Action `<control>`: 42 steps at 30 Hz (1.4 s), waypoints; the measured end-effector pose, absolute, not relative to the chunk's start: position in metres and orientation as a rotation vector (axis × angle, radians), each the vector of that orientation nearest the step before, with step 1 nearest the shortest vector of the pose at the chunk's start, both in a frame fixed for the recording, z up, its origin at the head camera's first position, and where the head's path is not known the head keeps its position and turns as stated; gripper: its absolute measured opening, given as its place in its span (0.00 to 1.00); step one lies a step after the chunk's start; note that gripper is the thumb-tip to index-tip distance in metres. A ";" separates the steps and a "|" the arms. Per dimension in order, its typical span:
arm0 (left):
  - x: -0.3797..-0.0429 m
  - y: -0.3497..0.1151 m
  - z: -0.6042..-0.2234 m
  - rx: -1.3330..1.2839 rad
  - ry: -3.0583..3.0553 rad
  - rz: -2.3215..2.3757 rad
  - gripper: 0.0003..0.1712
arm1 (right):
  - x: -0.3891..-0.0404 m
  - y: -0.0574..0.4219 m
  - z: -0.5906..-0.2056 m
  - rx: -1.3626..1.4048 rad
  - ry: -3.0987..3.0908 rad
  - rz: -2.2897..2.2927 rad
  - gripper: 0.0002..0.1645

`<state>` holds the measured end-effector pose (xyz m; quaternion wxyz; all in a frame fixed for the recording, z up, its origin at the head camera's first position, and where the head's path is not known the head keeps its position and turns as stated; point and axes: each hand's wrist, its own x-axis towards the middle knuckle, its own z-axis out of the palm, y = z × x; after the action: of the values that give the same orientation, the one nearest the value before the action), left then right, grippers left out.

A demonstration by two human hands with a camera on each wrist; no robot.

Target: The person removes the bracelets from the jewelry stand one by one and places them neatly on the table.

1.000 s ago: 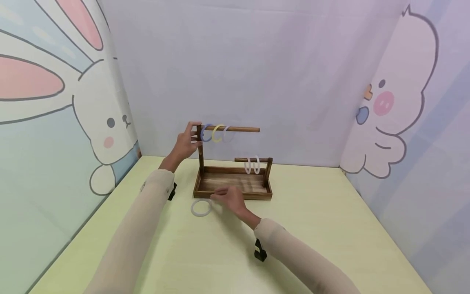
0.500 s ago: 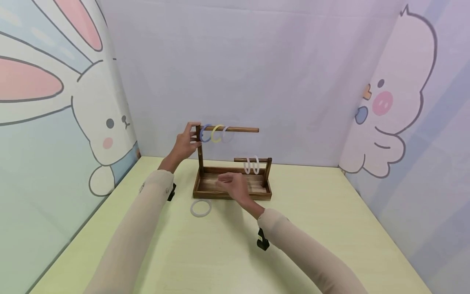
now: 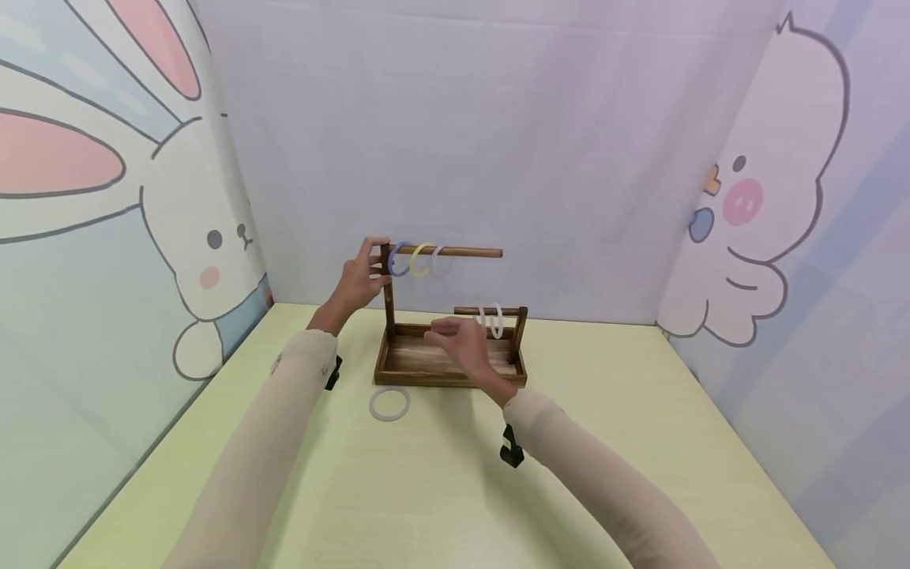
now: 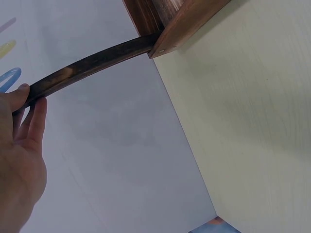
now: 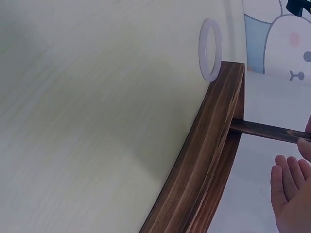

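Your left hand [image 3: 361, 280] grips the top of a tall post [image 3: 389, 304], the fingers grasping it beside a slim upper bar [image 3: 476, 252] on a dark brown wooden stand [image 3: 455, 380]. Three thin rings hang in a row on that bar: a blue ring [image 3: 392, 265] nearest your hand, then a yellow ring [image 3: 413, 266], then a pale lilac ring [image 3: 434, 265]. Your right hand [image 3: 462, 346] hovers over the stand's shallow rectangular tray [image 3: 408, 359], its fingers released, nearly straight and held together, with nothing visible in their grasp. Two white rings [image 3: 501, 320] hang close together on a short lower bar [image 3: 465, 310], fixed to a low post [image 3: 520, 332] at the tray's right end; your right hand partly hides the left one, and whether it touches cannot be told. A single whitish ring [image 5: 202, 51] lies flat on the pale yellow-green counter [image 3: 398, 490], just in front of the tray's left front corner. Beige sleeves [image 3: 263, 442] cover both your arms, a black device [image 3: 511, 448] showing beneath each cuff. Behind you see a pale lavender cloth [image 3: 569, 158], a cartoon white rabbit [image 3: 188, 245] at left and a pink-cheeked white cartoon figure [image 3: 775, 134] at right.
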<state>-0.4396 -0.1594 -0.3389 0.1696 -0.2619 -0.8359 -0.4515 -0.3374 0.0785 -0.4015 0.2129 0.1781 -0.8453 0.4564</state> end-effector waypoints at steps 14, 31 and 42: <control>-0.440 -0.159 -0.338 -0.762 -2.388 -1.282 0.42 | -0.349 0.084 -0.386 0.440 -2.316 1.299 0.14; -0.444 -0.164 -0.338 -0.758 -2.380 -1.268 0.42 | -0.371 0.079 -0.369 0.406 -2.261 1.299 0.14; -0.442 -0.162 -0.341 -0.750 -2.390 -1.276 0.43 | -0.378 0.079 -0.359 0.394 -2.245 1.272 0.16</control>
<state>-0.4422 -0.1619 -0.3409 0.1643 -0.2632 -0.8386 -0.4477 -0.3782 0.0792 -0.3585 0.2629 0.1455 -0.8299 0.4701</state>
